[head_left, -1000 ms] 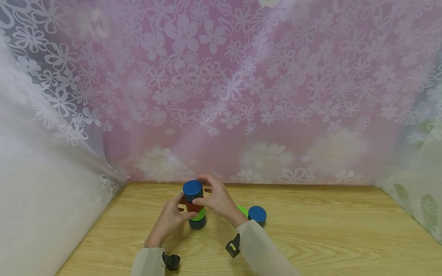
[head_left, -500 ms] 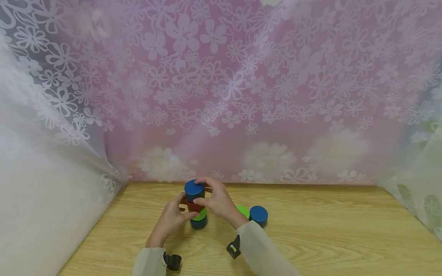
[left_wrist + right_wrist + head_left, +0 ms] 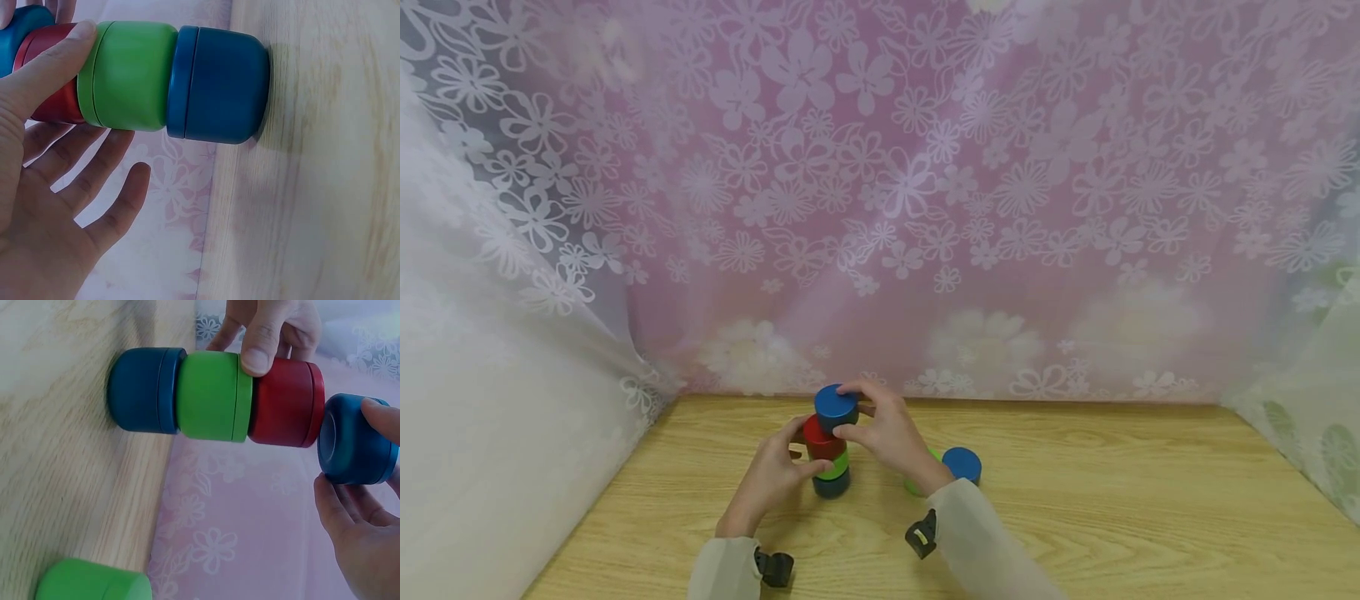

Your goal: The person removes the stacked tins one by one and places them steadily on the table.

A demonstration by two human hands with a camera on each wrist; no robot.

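Note:
Lidded round canisters stand in an upright stack: blue (image 3: pixel 831 485) at the bottom, green (image 3: pixel 134 75) above it, red (image 3: pixel 284 403) on top. My left hand (image 3: pixel 766 482) holds the stack from the left. Its thumb lies at the seam of green and red, with the fingers around the far side. Between thumb and fingers, my right hand (image 3: pixel 887 433) grips another blue canister (image 3: pixel 836 403). This one sits off to the right at the top of the stack, tilted, its lower edge right at the red lid. Part of the red lid shows beside it.
A green canister (image 3: pixel 87 581) and a blue canister (image 3: pixel 962 464) stand on the wooden table (image 3: pixel 1112 500) right of the stack, partly behind the right forearm. A pink flowered curtain (image 3: pixel 925 208) hangs along the table's back edge, with pale sheets at both sides.
The right hand has shifted the top blue canister to the right, off its place squarely over the red one, uncovering the red lid. The left hand and lower stack have stayed put.

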